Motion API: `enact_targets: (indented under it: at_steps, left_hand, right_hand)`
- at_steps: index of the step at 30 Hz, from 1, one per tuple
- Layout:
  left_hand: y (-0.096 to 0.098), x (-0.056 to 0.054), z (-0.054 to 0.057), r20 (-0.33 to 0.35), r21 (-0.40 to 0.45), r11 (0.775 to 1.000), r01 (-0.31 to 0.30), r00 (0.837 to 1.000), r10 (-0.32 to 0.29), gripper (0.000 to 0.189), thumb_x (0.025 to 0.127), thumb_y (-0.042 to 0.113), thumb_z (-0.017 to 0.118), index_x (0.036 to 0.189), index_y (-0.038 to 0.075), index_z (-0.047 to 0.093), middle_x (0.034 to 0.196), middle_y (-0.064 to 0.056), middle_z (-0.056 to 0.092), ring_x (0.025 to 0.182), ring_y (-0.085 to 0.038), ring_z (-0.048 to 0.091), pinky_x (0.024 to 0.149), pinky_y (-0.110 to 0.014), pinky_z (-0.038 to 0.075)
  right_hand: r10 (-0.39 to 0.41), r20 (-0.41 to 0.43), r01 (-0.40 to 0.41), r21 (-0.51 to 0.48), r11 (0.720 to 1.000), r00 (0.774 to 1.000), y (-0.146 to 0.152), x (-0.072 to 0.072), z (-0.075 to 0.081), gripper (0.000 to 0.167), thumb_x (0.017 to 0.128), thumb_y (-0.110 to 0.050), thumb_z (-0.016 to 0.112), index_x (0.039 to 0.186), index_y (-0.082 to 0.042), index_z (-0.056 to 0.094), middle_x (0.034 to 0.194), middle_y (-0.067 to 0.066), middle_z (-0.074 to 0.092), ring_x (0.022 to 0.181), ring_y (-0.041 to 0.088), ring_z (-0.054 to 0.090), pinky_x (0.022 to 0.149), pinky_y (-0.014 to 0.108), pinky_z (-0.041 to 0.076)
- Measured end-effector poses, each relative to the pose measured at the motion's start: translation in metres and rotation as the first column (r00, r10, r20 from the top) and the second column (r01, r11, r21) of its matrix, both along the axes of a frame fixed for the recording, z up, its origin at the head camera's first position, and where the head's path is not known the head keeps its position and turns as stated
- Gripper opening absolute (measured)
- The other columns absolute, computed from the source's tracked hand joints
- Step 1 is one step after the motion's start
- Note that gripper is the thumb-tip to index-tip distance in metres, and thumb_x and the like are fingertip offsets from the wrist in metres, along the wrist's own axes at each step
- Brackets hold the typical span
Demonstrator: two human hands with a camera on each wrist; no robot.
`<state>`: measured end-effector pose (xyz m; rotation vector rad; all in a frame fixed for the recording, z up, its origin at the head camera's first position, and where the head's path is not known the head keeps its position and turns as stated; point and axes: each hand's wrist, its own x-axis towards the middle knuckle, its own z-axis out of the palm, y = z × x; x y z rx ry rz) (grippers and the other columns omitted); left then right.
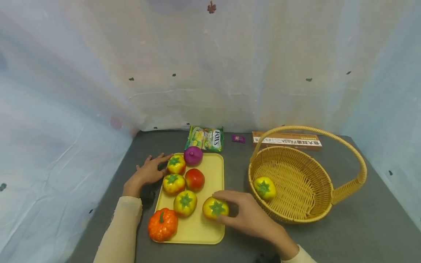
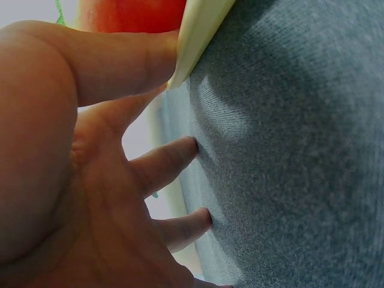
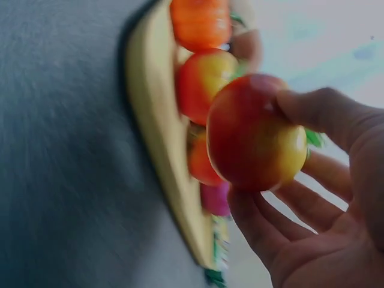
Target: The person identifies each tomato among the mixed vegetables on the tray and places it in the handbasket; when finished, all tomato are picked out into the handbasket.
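Note:
Between the thumb and fingers of my right hand (image 1: 251,215) is a yellow-red toy persimmon (image 1: 214,208) with a green leafy top, held above the right side of a pale yellow tray (image 1: 212,168). My left hand (image 1: 150,172) rests at the tray's left edge, fingers spread; in the left wrist view the thumb touches the rim and other fingertips are on the cloth. The tray bears several more persimmons (image 1: 185,203), a round red fruit (image 1: 194,179), an orange pumpkin (image 1: 162,224) and a purple onion (image 1: 193,156). One persimmon (image 1: 264,188) lies inside a wicker basket (image 1: 292,186).
The basket's tall handle (image 1: 350,146) arches over it, to the right of the tray. Along the back of the grey tabletop (image 1: 236,164) lie a green FOX'S candy bag (image 1: 205,138), a small purple packet (image 1: 238,138) and a long brown pasta box (image 1: 302,142). Pale curtains surround the table.

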<state>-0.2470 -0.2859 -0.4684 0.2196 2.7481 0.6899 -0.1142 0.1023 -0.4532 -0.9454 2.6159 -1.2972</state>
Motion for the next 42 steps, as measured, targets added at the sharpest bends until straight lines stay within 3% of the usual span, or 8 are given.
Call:
enact_targets:
  at_steps: [6, 11, 18, 23, 29, 32, 38, 42]
  left_hand:
    - [-0.001, -0.001, -0.001, 0.002, -0.006, 1.000, -0.002, 1.000, 0.002, 0.065, 0.112, 0.038, 0.062, 0.172, 0.030, 0.039, 0.182, -0.023, 0.019, 0.162, -0.066, 0.001, 0.110, -0.098, -0.005]
    - [-0.001, -0.001, -0.002, 0.003, -0.002, 1.000, -0.001, 1.000, 0.001, 0.065, 0.112, 0.037, 0.061, 0.172, 0.029, 0.039, 0.182, -0.023, 0.019, 0.162, -0.066, 0.001, 0.110, -0.098, -0.005]
    - [-0.002, -0.001, -0.002, 0.004, 0.010, 1.000, 0.000, 1.000, 0.000, 0.065, 0.112, 0.038, 0.062, 0.172, 0.028, 0.039, 0.182, -0.024, 0.019, 0.161, -0.067, 0.001, 0.109, -0.099, -0.005]
    - [-0.002, -0.001, -0.002, 0.003, 0.012, 1.000, -0.002, 1.000, 0.002, 0.064, 0.113, 0.035, 0.061, 0.173, 0.028, 0.039, 0.182, -0.023, 0.018, 0.162, -0.066, 0.000, 0.110, -0.098, -0.006]
    - [0.000, 0.000, -0.001, 0.005, 0.021, 1.000, -0.008, 1.000, 0.008, 0.066, 0.112, 0.040, 0.062, 0.173, 0.028, 0.038, 0.182, -0.022, 0.018, 0.163, -0.064, -0.001, 0.111, -0.097, -0.007]
    - [0.001, 0.001, 0.000, 0.011, 0.028, 1.000, -0.009, 1.000, 0.009, 0.067, 0.112, 0.045, 0.062, 0.173, 0.029, 0.039, 0.183, -0.021, 0.017, 0.164, -0.064, -0.002, 0.111, -0.097, -0.008]
    - [0.000, 0.000, -0.002, 0.004, 0.028, 1.000, -0.008, 1.000, 0.008, 0.067, 0.111, 0.045, 0.062, 0.172, 0.030, 0.040, 0.182, -0.021, 0.019, 0.163, -0.064, -0.001, 0.111, -0.097, -0.008]
    - [0.000, 0.000, -0.002, 0.004, 0.032, 0.999, -0.010, 1.000, 0.010, 0.066, 0.111, 0.045, 0.062, 0.172, 0.030, 0.040, 0.182, -0.021, 0.019, 0.163, -0.064, -0.001, 0.110, -0.097, -0.008]
  right_hand:
    - [0.025, -0.054, -0.027, -0.032, 0.999, 0.998, 0.041, 0.014, 0.025, 0.054, 0.092, -0.026, 0.091, 0.142, -0.030, 0.072, 0.141, -0.013, 0.073, 0.131, 0.014, 0.069, 0.111, 0.035, 0.058]
    - [0.025, -0.033, -0.026, -0.050, 0.998, 0.999, 0.082, 0.022, 0.042, 0.056, 0.095, -0.022, 0.089, 0.147, -0.028, 0.069, 0.144, -0.008, 0.073, 0.132, 0.008, 0.068, 0.108, 0.024, 0.057]
    - [-0.141, 0.040, 0.141, -0.004, 0.990, 0.989, 0.140, 0.030, 0.060, 0.055, 0.098, -0.019, 0.086, 0.148, -0.031, 0.068, 0.147, -0.006, 0.072, 0.137, -0.003, 0.062, 0.108, 0.015, 0.053]
    - [-0.244, -0.003, 0.243, 0.092, 0.966, 0.970, 0.170, 0.029, 0.058, 0.056, 0.097, -0.020, 0.087, 0.148, -0.032, 0.068, 0.145, -0.006, 0.073, 0.133, -0.011, 0.059, 0.101, 0.011, 0.053]
    - [-0.255, 0.013, 0.250, 0.171, 0.953, 0.967, 0.182, 0.021, 0.050, 0.051, 0.099, -0.027, 0.085, 0.147, -0.026, 0.070, 0.146, 0.005, 0.073, 0.130, -0.010, 0.059, 0.098, 0.017, 0.058]
    - [-0.242, 0.047, 0.228, 0.209, 0.951, 0.969, 0.181, 0.017, 0.045, 0.049, 0.100, -0.032, 0.083, 0.147, -0.022, 0.071, 0.146, 0.007, 0.073, 0.128, -0.002, 0.064, 0.097, 0.023, 0.061]
    - [-0.204, 0.077, 0.175, 0.280, 0.944, 0.976, 0.176, 0.010, 0.035, 0.052, 0.098, -0.032, 0.086, 0.146, -0.018, 0.072, 0.143, 0.009, 0.074, 0.124, 0.031, 0.075, 0.096, 0.033, 0.064]
    - [-0.195, 0.095, 0.165, 0.261, 0.951, 0.976, 0.170, 0.004, 0.034, 0.050, 0.097, -0.033, 0.086, 0.144, -0.020, 0.073, 0.141, 0.007, 0.076, 0.124, 0.030, 0.075, 0.097, 0.035, 0.064]
